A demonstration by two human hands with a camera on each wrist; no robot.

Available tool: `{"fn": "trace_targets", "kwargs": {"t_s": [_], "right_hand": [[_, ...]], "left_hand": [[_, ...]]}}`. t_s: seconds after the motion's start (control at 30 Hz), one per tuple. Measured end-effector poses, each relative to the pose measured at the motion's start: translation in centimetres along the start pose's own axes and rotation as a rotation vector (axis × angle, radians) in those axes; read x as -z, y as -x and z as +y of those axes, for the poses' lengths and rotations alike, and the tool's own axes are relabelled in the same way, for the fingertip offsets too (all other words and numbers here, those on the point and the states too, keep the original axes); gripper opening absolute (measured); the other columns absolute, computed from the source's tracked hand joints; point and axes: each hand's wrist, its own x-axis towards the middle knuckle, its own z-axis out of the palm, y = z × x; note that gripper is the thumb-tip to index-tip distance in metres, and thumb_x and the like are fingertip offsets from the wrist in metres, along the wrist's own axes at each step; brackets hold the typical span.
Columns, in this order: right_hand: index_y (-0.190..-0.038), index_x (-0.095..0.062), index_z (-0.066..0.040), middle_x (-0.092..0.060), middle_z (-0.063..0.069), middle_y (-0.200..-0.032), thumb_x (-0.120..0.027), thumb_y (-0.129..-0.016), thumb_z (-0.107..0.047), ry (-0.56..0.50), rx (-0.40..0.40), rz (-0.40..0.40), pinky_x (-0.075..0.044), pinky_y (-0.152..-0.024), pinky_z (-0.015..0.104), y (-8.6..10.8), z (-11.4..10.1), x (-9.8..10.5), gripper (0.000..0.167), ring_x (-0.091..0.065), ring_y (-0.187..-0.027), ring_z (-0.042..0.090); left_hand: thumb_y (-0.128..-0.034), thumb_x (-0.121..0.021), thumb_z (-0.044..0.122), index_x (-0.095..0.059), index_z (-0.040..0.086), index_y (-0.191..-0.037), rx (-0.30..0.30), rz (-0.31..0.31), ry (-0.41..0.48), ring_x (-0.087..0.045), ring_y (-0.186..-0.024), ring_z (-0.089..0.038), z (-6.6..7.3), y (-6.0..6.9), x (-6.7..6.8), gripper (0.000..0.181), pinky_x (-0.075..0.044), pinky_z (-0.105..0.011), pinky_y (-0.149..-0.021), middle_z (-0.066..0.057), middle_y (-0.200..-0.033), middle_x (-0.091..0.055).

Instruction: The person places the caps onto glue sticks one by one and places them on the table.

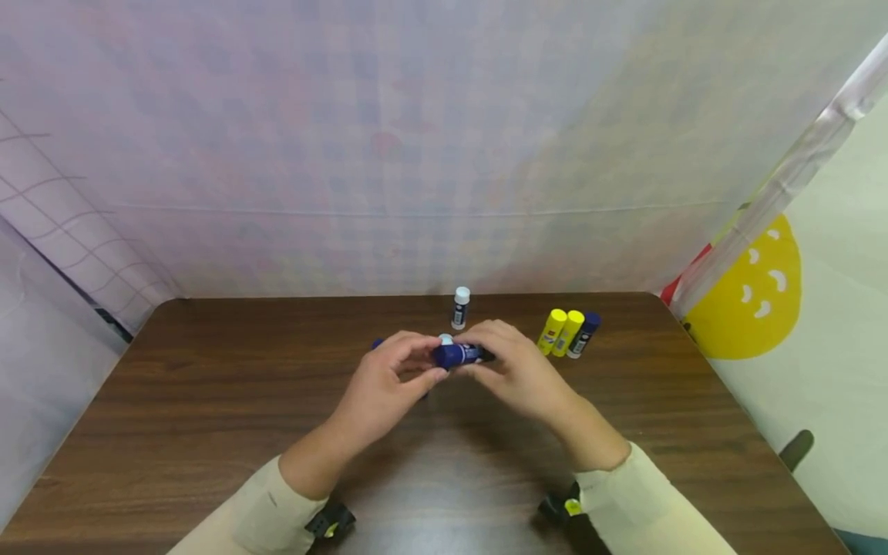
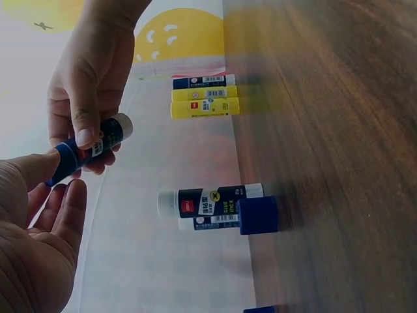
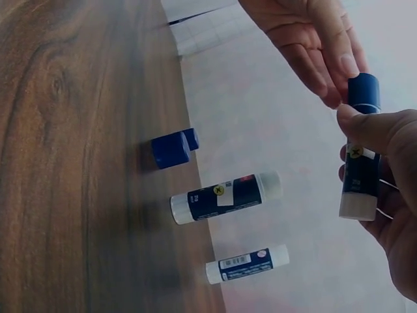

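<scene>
Above the table, my right hand [image 1: 513,370] grips the body of a dark blue glue stick [image 1: 456,354]. My left hand [image 1: 388,381] pinches the blue cap end between thumb and fingers, and the cap sits on the stick. Behind the hands, two glue sticks with white tops and no blue caps stand upright. The nearer, larger one [image 3: 228,197] is mostly hidden in the head view, and the smaller one [image 1: 459,310] stands farther back. Two loose blue caps, one nearer [image 3: 171,151] and one farther [image 3: 191,138], are on the table beside them.
To the right stand two yellow glue sticks [image 1: 560,331] and a blue capped one [image 1: 584,335], side by side. The brown wooden table [image 1: 208,401] ends at a pale cloth curtain [image 1: 347,154] behind.
</scene>
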Motion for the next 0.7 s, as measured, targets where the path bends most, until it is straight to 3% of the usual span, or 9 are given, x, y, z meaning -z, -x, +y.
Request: {"fn": "trace_targets", "kwargs": {"t_s": [0.3, 0.53, 0.7], "right_hand": [[-0.122, -0.071, -0.012, -0.071, 0.002, -0.118, -0.082, -0.089, -0.004, -0.08, -0.04, 0.072, -0.062, -0.089, 0.029, 0.0, 0.2, 0.6, 0.036, -0.065, -0.109, 0.016], [-0.123, -0.069, -0.01, -0.07, 0.005, -0.119, -0.079, -0.091, -0.002, -0.141, -0.125, 0.127, -0.062, -0.075, 0.023, 0.1, 0.6, 1.9, 0.034, -0.064, -0.102, 0.014], [-0.123, -0.069, -0.009, -0.069, 0.006, -0.116, -0.078, -0.092, -0.004, -0.143, -0.209, 0.197, -0.052, -0.069, 0.02, 0.4, 1.4, 3.0, 0.033, -0.058, -0.091, 0.014]], "left_hand": [[-0.0918, -0.079, 0.005, -0.069, 0.003, -0.127, -0.052, 0.004, -0.068, -0.073, -0.107, -0.025, -0.6, -0.6, -0.1, 0.037, -0.062, -0.024, -0.092, -0.01, -0.12, -0.068], [-0.09, -0.081, 0.005, -0.068, 0.002, -0.128, -0.009, 0.023, -0.085, -0.072, -0.108, -0.022, -1.8, -1.0, 0.0, 0.04, -0.062, -0.026, -0.093, -0.012, -0.122, -0.068], [-0.0889, -0.082, 0.007, -0.068, 0.005, -0.13, 0.047, 0.025, -0.115, -0.071, -0.107, -0.024, -2.5, -1.1, 0.0, 0.043, -0.063, -0.029, -0.092, -0.011, -0.122, -0.068]]}}
